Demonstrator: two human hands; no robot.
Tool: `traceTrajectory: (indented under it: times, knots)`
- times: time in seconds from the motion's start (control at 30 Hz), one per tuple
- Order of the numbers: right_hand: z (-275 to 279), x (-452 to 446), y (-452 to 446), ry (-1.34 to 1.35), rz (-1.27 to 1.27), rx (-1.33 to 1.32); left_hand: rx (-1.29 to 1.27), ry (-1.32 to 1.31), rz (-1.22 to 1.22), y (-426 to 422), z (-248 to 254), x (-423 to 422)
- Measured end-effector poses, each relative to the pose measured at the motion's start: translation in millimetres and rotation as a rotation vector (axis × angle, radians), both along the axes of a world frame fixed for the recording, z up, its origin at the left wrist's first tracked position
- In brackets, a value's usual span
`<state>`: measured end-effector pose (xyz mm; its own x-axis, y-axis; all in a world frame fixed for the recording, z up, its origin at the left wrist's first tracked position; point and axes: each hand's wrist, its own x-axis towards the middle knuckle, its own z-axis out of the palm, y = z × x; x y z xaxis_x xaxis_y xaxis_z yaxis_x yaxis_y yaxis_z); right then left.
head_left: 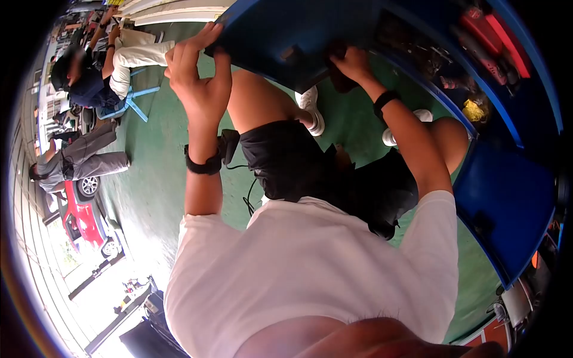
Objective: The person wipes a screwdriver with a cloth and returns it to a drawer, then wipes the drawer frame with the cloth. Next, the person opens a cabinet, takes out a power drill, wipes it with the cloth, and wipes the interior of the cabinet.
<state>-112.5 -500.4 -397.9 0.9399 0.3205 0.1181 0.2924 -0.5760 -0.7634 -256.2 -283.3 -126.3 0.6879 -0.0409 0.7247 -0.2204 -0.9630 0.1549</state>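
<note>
At the upper left, my left hand [200, 77] has its thumb and fingers at the corner of a dark blue metal panel [256, 39], gripping its edge. My right hand [355, 64] is closed at the panel's lower right side, around something dark that I cannot make out. A small brownish object [291, 55] shows on the panel's shaded face. Both wrists wear black bands.
Blue shelving [507, 197] stands on the right, holding red tools [482, 51] and a yellow item [474, 110]. My legs and the green floor [143, 155] lie below the panel. At left are a seated person [89, 77], another person [77, 158] and a red car [83, 215].
</note>
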Motion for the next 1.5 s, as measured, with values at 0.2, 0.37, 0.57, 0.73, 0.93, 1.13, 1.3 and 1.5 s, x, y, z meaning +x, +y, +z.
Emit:
traceTrajectory:
  times: [0.2,0.37,0.57,0.73,0.93,1.13,1.3,1.5]
  knots:
    - [71,-4,6,-0.153,-0.170,0.269,-0.095,-0.054,-0.081,9,-11,9]
    - [66,19,-19,0.122,-0.147,0.226,-0.149,-0.061,-0.093,2,-11,10]
    - [-27,7,-5,-0.091,-0.202,0.111,-0.202,-0.087,-0.101,-5,-17,5]
    - [68,6,-21,-0.155,-0.259,0.370,-0.238,-0.114,-0.142,-13,-19,0]
    - [56,20,-35,-0.671,-0.222,0.004,-0.394,-0.173,-0.193,-19,-30,3]
    - [29,3,-19,0.103,-0.126,-0.041,-0.318,-0.129,-0.185,-16,-27,2]
    - [81,9,-32,-0.401,-0.198,0.043,-0.374,-0.142,-0.212,-15,-28,2]
    - [79,18,-33,-0.543,-0.201,-0.047,-0.454,-0.212,-0.247,-21,-34,5]
